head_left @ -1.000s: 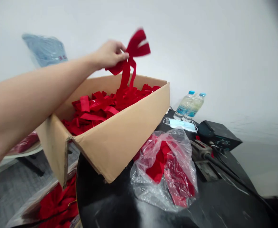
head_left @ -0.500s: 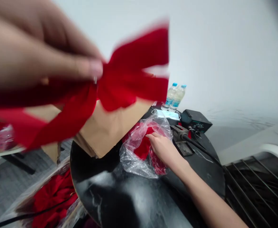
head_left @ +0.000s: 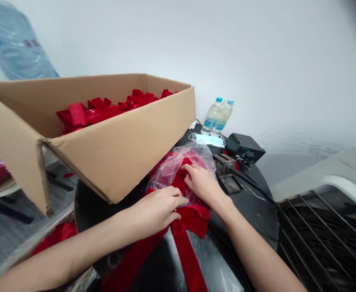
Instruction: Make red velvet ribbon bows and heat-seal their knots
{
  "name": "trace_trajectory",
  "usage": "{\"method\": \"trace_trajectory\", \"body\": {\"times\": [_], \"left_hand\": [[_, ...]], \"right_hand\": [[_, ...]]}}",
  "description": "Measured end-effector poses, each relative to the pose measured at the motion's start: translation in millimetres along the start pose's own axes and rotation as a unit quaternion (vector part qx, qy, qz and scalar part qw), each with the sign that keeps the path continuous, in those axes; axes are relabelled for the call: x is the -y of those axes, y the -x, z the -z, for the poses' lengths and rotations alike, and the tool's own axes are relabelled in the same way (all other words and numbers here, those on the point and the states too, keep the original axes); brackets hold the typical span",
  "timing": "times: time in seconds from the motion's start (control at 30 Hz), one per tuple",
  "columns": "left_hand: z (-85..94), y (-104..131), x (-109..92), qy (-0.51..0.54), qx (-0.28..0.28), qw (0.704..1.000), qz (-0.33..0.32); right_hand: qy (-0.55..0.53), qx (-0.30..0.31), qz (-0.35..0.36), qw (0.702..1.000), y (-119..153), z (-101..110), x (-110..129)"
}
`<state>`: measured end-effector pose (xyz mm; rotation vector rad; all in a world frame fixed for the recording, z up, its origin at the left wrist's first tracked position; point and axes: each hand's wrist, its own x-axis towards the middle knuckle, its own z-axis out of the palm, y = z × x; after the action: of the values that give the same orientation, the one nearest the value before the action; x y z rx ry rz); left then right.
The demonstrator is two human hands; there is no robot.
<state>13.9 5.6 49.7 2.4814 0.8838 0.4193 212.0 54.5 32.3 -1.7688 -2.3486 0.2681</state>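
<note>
My left hand is closed on a red bow, its tails hanging over the front of the black round table. Just behind it, my right hand pinches red fabric at the mouth of a clear plastic bag. More red material shows through the bag. Both hands are close together, and the bow lies below the fabric in my right hand.
A cardboard box with red bows stands at the left. Two water bottles, a face mask, a black control box and a soldering-iron-like tool are behind. A wire rack is at the right.
My left hand has come down from close to the camera to the bag, bringing the bow with it. The cardboard box now shows openly. My right hand has stayed at the bag.
</note>
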Motion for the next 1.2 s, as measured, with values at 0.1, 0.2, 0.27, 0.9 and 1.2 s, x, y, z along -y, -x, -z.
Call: {"method": "trace_trajectory", "body": {"times": [0.1,0.2,0.27,0.9,1.2], "left_hand": [[-8.0,-12,10,0.036,-0.044,0.998,0.022],[-17.1,-29,23,0.093,-0.113,0.986,0.075],[-25.1,-39,34,0.126,-0.141,0.977,0.099],[-37.9,-47,58,0.268,-0.242,0.919,0.158],[-34.5,-43,59,0.242,-0.212,0.938,0.131]], "right_hand": [[-0.065,-0.025,-0.013,0.998,-2,2,-9],[-0.133,-0.038,-0.029,0.99,-4,4,-18],[-0.177,-0.041,-0.035,0.983,-5,5,-22],[-0.414,0.051,-0.004,0.909,2,5,-18],[-0.449,0.06,-0.016,0.891,4,9,-20]]}}
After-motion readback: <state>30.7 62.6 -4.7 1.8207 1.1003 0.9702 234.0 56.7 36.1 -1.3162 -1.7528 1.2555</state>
